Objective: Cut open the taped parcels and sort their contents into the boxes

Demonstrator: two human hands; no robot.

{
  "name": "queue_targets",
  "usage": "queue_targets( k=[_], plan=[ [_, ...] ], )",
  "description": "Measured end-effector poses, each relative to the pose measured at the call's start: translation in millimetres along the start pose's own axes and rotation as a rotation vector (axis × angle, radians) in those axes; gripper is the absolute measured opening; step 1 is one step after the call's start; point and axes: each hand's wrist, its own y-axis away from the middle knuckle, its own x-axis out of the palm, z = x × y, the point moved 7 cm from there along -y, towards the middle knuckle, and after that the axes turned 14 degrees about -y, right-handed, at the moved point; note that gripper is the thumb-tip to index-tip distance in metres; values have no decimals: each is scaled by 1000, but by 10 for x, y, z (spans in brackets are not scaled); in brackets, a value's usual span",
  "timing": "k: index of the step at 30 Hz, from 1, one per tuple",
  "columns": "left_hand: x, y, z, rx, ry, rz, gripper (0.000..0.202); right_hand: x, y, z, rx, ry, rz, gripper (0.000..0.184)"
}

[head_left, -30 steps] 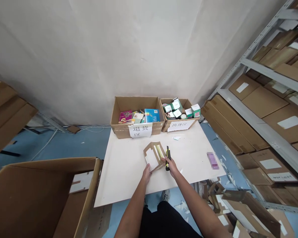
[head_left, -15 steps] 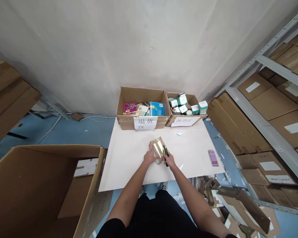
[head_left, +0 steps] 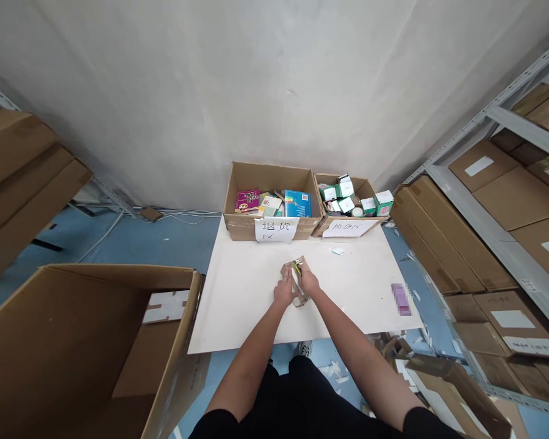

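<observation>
A small taped cardboard box (head_left: 301,297) lies on the white table in front of me. My left hand (head_left: 284,289) grips its left side, with fingers over the top. In my right hand (head_left: 308,279) is a black and yellow utility knife (head_left: 297,266), held over the far part of the box. The hand covers most of the knife, and I cannot make out its blade.
Behind the box stand a carton (head_left: 238,228) of books and a carton (head_left: 327,227) of green-white boxes. A large open carton (head_left: 119,271) is at left. A purple blurred item (head_left: 401,299) lies on the table (head_left: 238,292). Loaded shelves (head_left: 498,231) flank the right.
My right hand and the knife have moved to the far part of the small box. The knife now points away from me and is mostly covered. The whole view has shifted slightly.
</observation>
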Motion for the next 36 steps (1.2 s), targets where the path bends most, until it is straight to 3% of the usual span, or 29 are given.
queue_targets(
  k=[9,17,20,25,30,32,36],
  plan=[
    [-53,26,-3,-46,-56,20,107,12,232,-185,54,167,138,75],
    [-18,-26,21,-38,-26,-39,105,-36,596,-294,114,199,182,55],
    [2,-46,37,-45,-16,-50,106,-56,725,-448,135,176,203,49],
    [2,-30,4,-54,-35,-50,107,-52,915,-706,192,197,217,57],
    [-83,2,-46,-73,-60,-80,97,60,1454,-1063,308,174,283,39],
    [-102,1,-65,-70,-81,-84,94,38,1720,-1298,316,169,228,41],
    [-52,24,-169,-77,-177,-81,84,-234,2032,-1737,370,10,-118,49]
  ],
)
